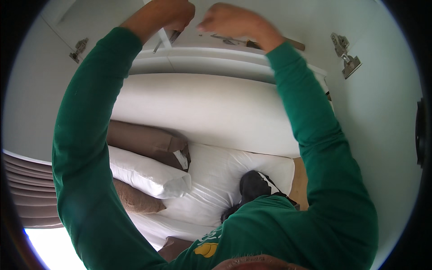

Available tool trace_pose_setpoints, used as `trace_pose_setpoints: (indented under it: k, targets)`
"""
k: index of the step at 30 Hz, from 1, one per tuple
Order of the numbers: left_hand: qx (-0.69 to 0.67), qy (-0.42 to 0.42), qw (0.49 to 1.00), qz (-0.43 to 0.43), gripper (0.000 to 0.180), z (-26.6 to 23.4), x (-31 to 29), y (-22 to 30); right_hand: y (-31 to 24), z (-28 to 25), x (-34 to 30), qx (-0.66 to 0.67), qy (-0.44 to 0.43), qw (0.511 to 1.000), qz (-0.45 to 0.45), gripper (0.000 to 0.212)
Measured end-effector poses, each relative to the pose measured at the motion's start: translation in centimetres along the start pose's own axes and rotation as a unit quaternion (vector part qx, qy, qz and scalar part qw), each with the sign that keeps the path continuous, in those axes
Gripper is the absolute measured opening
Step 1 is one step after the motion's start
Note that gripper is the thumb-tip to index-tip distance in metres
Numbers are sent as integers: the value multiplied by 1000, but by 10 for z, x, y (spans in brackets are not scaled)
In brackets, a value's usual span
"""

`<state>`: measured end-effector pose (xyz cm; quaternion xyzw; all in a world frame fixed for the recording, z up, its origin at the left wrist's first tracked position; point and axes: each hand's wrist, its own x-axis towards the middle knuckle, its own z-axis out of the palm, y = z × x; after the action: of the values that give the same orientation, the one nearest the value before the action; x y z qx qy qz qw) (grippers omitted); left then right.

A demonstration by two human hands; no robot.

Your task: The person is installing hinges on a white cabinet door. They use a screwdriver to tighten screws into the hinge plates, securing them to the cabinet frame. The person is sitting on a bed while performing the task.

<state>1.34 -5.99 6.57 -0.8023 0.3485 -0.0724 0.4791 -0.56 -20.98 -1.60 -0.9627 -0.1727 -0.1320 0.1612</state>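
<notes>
Both my arms, in green sleeves, reach up into an open white cabinet at the top of the head view. My left hand (pixel 173 15) is closed in a fist beside a white upright divider; what it grips is hidden. Just below it is a thin metal piece (pixel 174 37), and I cannot tell whether the hand touches it. My right hand (pixel 234 21) is a little blurred, fingers curled together and pointing toward the left hand, apart from it. Under the right hand, small metal parts (pixel 228 40) and a brown handle (pixel 294 43) lie on the cabinet's shelf.
White cabinet doors with metal hinges (pixel 79 49) stand open on both sides; the right door's hinge (pixel 346 58) is near my right forearm. Below are a white padded headboard (pixel 207 108) and a bed (pixel 216 166) with brown and white pillows (pixel 150 173) and a black bag (pixel 255 185).
</notes>
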Motion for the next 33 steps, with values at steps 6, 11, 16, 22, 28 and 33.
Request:
trace_pose_setpoints:
  k: [6,11,16,22,28,33]
  targets:
    - [18,42,999,27,23,7,15,-4,109,6,-9,-204,-142,948,197,32]
    - [0,53,998,19,24,17,16,-2,110,25,-10,-227,-225,920,226,34]
    - [-26,63,996,65,23,0,17,1,129,-21,-54,-239,-73,949,191,32]
    - [-16,68,997,39,21,31,14,-5,-9,-47,-156,-48,177,968,172,26]
    - [-26,81,995,41,20,18,15,-3,-39,21,-166,-26,230,971,58,22]
    - [-22,71,997,37,21,17,12,-1,-29,46,-150,-55,239,968,59,21]
